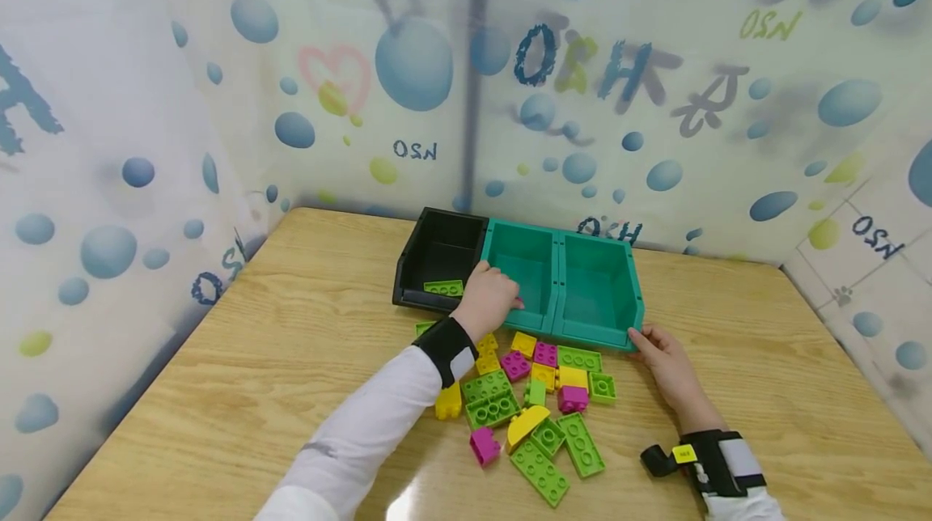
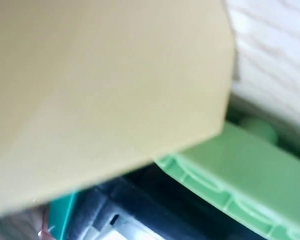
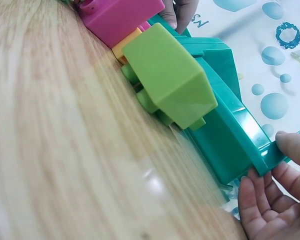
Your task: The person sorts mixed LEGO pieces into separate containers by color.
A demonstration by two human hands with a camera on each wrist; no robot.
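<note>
My left hand (image 1: 489, 298) reaches over the front wall of the middle teal bin (image 1: 535, 315), next to the black bin (image 1: 402, 278). Its fingers are curled, and a small part of a pink brick (image 1: 518, 303) shows at the fingertips; most of it is hidden. My right hand (image 1: 666, 363) pinches the front right corner of the right-hand teal bin (image 1: 637, 294). The right wrist view shows the thumb over that rim (image 3: 262, 155) and the fingers beneath. Inside the black bin lies a green brick (image 1: 443, 288). A pale blurred surface covers much of the left wrist view.
Loose green, yellow and pink bricks lie in a pile before the bins, among them a yellow curved brick (image 1: 527, 425), a long green brick (image 1: 540, 472) and a pink brick (image 1: 484, 446). The wooden table (image 1: 218, 391) meets a patterned curtain (image 1: 349, 141) behind the bins.
</note>
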